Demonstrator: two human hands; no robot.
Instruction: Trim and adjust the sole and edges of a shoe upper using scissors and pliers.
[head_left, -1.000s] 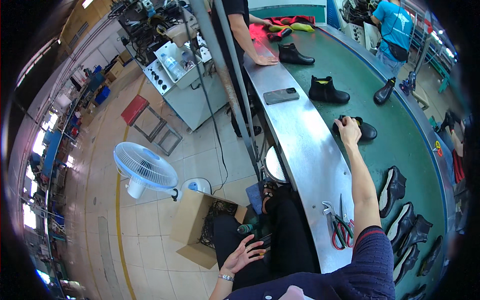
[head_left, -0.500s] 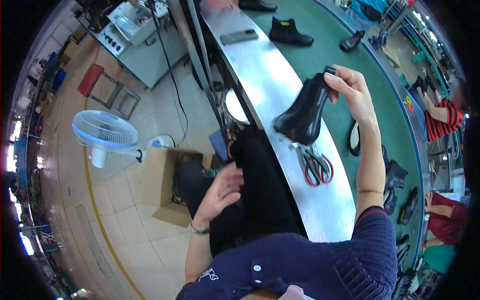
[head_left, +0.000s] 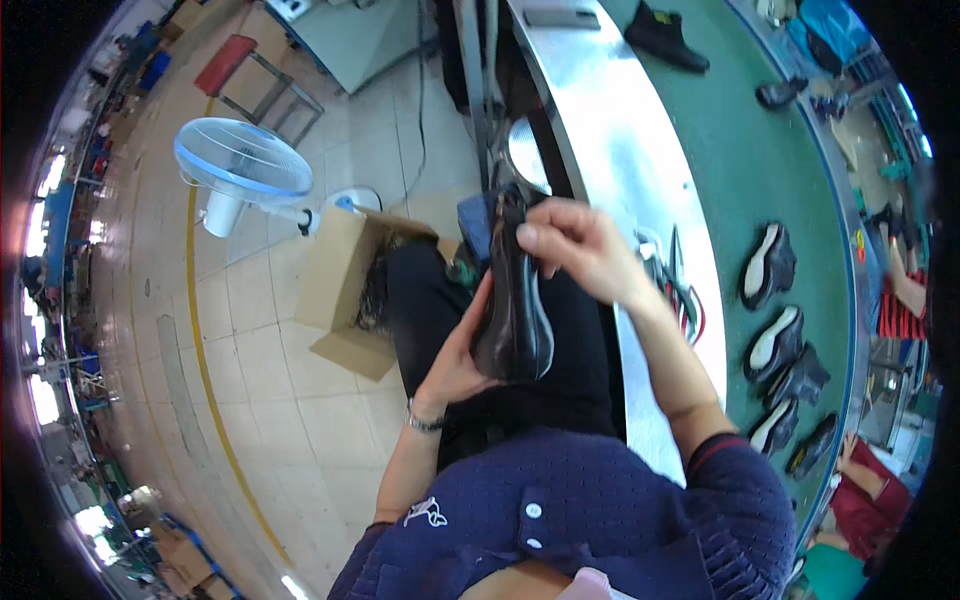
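Observation:
A black leather ankle boot is held over my lap, its upper end pointing away from me. My left hand wraps the boot's left side low down, fingers partly behind it. At the boot's upper end my right hand pinches the edge between thumb and fingers. Scissors with red and dark green handles lie on the metal bench to the right, partly covered by my right forearm.
A long metal bench runs along my right, with a phone on it. Beyond, a green conveyor carries several dark shoes. At left stand an open cardboard box, a fan and a red-topped stool. Other people work at far right.
The boot has come from above the bench to over my lap, carried by my right hand. My left hand, empty before, now grips it too. The view has shifted.

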